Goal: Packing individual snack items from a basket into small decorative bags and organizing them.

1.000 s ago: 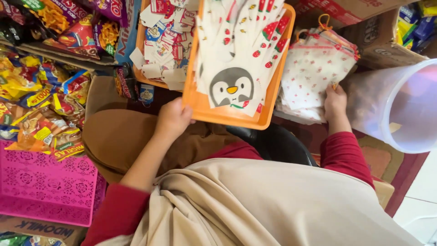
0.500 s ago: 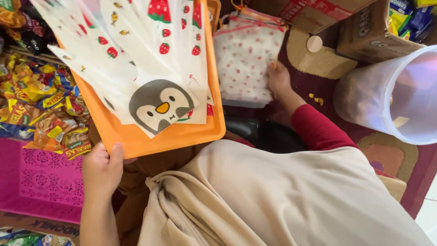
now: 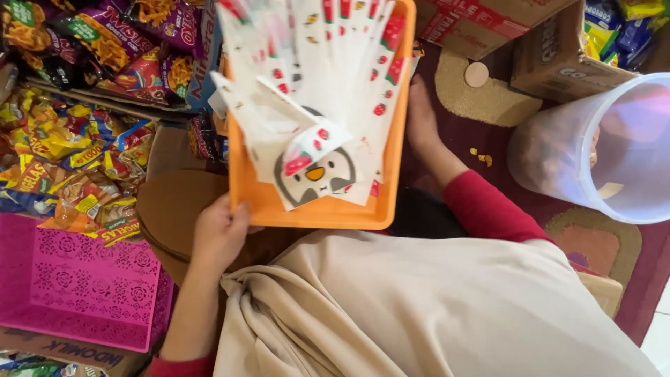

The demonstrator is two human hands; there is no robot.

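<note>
An orange tray (image 3: pixel 315 213) holds a fanned stack of white paper bags (image 3: pixel 328 84) printed with strawberries and a penguin; one bag lies folded over on top. My left hand (image 3: pixel 220 236) grips the tray's near left corner, thumb on the rim. My right hand (image 3: pixel 421 115) lies alongside the tray's right edge on the dark red carpet, red sleeve behind it. Its fingers are partly hidden by the tray, so whether it holds anything is unclear.
Several colourful snack packets (image 3: pixel 63 153) are piled at the left, above a pink perforated basket (image 3: pixel 91 286). A brown round cushion (image 3: pixel 164 209) sits under the tray's left corner. A clear plastic tub (image 3: pixel 614 153) lies at the right, with cardboard boxes (image 3: pixel 558 56) behind it.
The tray has shifted right with my left hand on its corner. The bags slid and one flipped over. The patterned bag under my right hand is no longer in view.
</note>
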